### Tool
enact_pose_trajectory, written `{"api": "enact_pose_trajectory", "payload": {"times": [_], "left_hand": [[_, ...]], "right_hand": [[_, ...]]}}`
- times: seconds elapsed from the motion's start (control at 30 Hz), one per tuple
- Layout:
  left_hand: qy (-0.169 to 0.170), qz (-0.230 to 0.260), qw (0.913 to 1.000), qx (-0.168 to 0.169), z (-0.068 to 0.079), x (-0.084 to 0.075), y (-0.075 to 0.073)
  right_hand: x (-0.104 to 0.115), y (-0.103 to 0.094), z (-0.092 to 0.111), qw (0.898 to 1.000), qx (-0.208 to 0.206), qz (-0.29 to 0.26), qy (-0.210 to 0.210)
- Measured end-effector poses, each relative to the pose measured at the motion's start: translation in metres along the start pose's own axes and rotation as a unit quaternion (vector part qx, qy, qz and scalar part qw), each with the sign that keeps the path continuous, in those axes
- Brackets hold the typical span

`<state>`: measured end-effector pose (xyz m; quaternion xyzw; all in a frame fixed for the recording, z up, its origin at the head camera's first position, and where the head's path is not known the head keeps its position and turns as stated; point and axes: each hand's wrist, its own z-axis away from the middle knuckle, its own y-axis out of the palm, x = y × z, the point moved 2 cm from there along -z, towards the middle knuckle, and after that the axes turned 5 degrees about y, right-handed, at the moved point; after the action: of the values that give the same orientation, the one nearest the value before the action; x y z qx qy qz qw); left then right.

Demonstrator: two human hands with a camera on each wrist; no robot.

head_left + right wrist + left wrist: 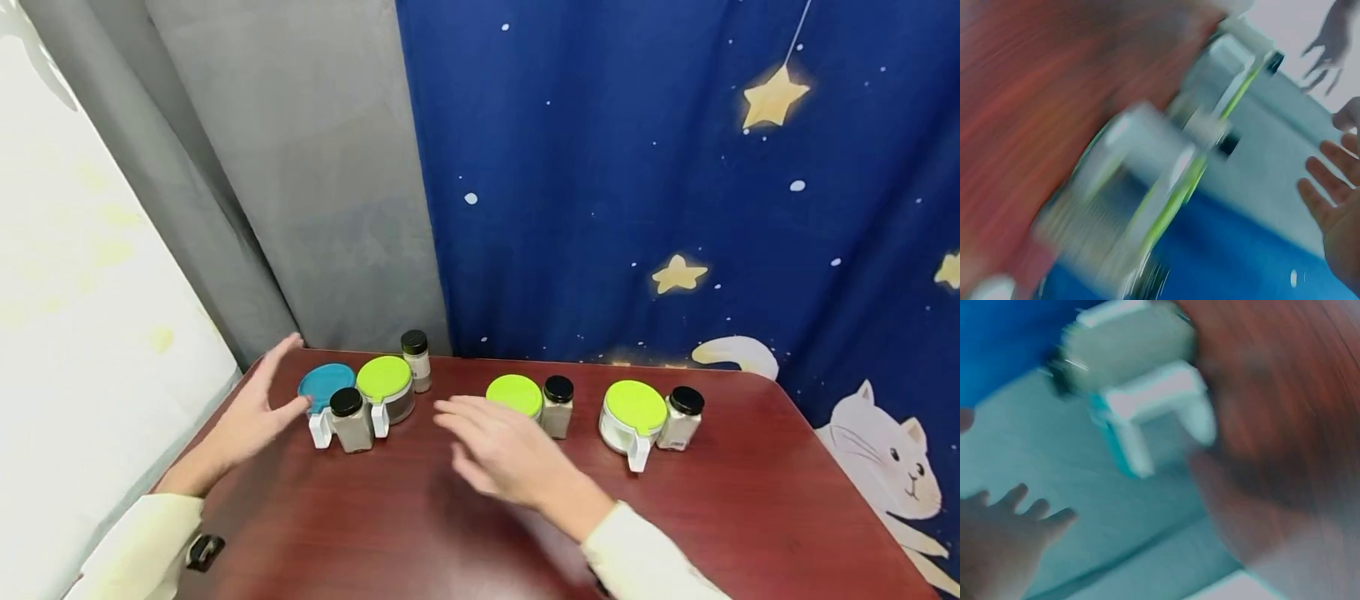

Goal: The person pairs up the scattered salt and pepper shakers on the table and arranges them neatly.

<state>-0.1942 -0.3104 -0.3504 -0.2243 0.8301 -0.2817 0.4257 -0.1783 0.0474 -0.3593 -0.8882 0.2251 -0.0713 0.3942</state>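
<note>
Two hands, reddish table, curtains

My left hand at lower left, fingers spread, apart from motion-blurred jar at upper centre. Dark cap on jar's left end. Just below jar: white handle, teal lid edge alongside. Reddish-brown tabletop down right side. Blue cloth upper left, grey-blue curtain behind my fingers.

This looks like a home: a starry cat-print curtain behind a reddish-brown table.
</note>
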Motion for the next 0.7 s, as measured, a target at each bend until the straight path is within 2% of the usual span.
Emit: {"api": "enact_pose_trajectory", "payload": {"times": [0.1,0.17,0.27,0.37,0.43,0.5,0.7], "left_hand": [[-0.022,-0.032,0.9969,0.068,-0.003,0.027,0.004],[-0.023,-0.045,0.9936,0.101,-0.006,0.040,0.010],[-0.030,-0.055,0.9891,0.134,-0.012,0.052,0.023],[-0.028,-0.058,0.9856,0.156,-0.016,0.061,0.037],[-0.024,-0.057,0.9850,0.161,-0.015,0.065,0.041],[-0.026,-0.062,0.9851,0.159,-0.013,0.066,0.040],[-0.075,-0.079,0.9853,0.132,-0.002,0.066,0.025]], "right_hand": [[0.013,0.038,-0.034,0.999,0.037,-0.005,0.013],[0.019,0.064,-0.052,0.998,0.059,0.001,0.031],[0.021,0.098,-0.068,0.992,0.095,0.046,0.072],[0.023,0.124,-0.074,0.978,0.142,0.089,0.121],[0.026,0.134,-0.074,0.971,0.160,0.109,0.144],[0.028,0.141,-0.073,0.969,0.159,0.113,0.154],[0.035,0.145,-0.073,0.977,0.127,0.083,0.148]]}}
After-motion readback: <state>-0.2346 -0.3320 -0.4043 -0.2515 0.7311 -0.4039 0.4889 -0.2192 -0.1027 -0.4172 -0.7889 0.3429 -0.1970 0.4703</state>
